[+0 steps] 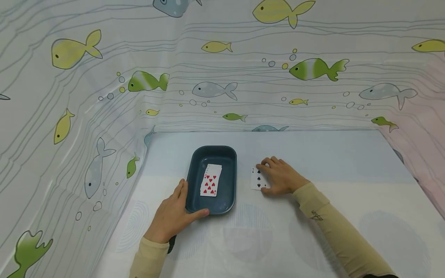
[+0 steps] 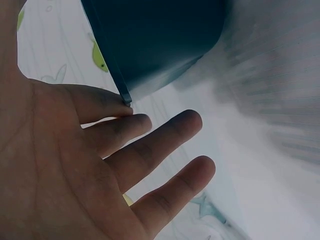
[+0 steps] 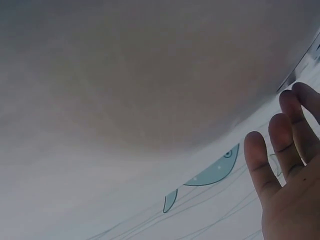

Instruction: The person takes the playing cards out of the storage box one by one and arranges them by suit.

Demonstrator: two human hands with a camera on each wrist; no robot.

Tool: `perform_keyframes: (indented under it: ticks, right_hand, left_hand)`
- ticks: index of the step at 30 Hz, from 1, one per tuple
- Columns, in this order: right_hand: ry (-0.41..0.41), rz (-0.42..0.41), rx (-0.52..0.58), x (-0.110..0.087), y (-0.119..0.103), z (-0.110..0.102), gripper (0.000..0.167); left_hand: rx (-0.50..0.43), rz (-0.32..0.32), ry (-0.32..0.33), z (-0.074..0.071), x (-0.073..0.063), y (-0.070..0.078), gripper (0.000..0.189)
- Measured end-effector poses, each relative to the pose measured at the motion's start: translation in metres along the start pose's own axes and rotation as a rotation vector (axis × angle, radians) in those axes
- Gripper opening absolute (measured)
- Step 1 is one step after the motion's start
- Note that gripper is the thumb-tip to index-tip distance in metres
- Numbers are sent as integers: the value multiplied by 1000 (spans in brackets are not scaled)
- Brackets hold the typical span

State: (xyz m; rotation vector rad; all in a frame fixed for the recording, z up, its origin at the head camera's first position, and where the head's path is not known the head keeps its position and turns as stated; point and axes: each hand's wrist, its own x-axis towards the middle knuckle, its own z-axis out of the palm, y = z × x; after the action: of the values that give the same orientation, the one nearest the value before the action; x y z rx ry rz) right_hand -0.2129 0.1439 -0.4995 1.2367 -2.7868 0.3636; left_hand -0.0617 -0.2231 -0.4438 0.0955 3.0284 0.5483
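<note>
A dark blue rectangular tray [image 1: 230,181] lies left of the middle, with a slightly spread stack of playing cards [image 1: 210,181] inside, a hearts card on top. My left hand [image 1: 174,218] rests along the tray's near left corner, thumb at the near rim, fingers straight along the left side. In the left wrist view its fingers [image 2: 155,152] are spread, one fingertip at the tray's rim [image 2: 122,90]. To the right of the tray, my right hand [image 1: 282,178] pinches a spades playing card [image 1: 256,180] by opposite edges, covering its right part. The right wrist view shows other bent fingers [image 3: 282,145].
A pale cloth with faint round patterns covers the table [image 1: 243,239]. Fish-printed curtain [image 1: 215,65] hangs behind and along the left side, with a pink stretch [image 1: 424,116] at the right.
</note>
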Motion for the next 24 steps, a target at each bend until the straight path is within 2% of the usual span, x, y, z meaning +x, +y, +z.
perform_keyframes:
  ticks: [10,24]
  right_hand:
    - [-5,48,34,0,1,-3,77]
    - [43,154,233,17,-12,-22,55]
  left_hand:
    - [-4,-1,-4,-1,0,0,123]
    - [-3,1,15,1,0,0,123]
